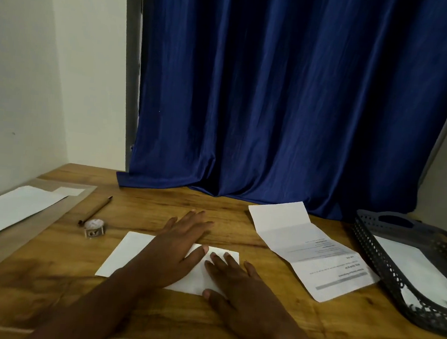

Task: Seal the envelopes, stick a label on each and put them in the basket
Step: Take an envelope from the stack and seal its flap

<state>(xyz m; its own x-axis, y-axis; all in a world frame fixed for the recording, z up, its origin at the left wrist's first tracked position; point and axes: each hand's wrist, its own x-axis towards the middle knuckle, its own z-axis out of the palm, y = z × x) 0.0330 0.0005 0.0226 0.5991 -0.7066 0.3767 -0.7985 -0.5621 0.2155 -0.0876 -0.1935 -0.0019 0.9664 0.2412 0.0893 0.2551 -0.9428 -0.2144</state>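
Envelope [133, 256]: flat white paper rectangle, smooth and matte; it lies on the wooden table [230, 321], right in front of you, under both your hands.
Left hand [178, 243]: your fingers are straight and spread, palm down, pressing flat on the middle of the envelope, fingertips reaching past its far edge.
Right hand [237, 281]: your fingers are straight too, laid flat on the envelope's right end, thumb at its near edge.
Basket [386, 267]: dark grey plastic with perforated, lattice-like walls and a handle slot; well to the right of the envelope, holding a white paper piece.
Letter [307, 247]: creased, tri-folded sheet with printed lines, between the envelope and the basket.
Label roll [94, 227]: small round roll, just beyond the envelope's left corner.
Pen [95, 210]: slim brown stick with a dark tip, beside the roll.
White sheets [10, 210]: long, flat, far left of the envelope.
Curtain [291, 94]: glossy blue pleated fabric, behind the envelope.
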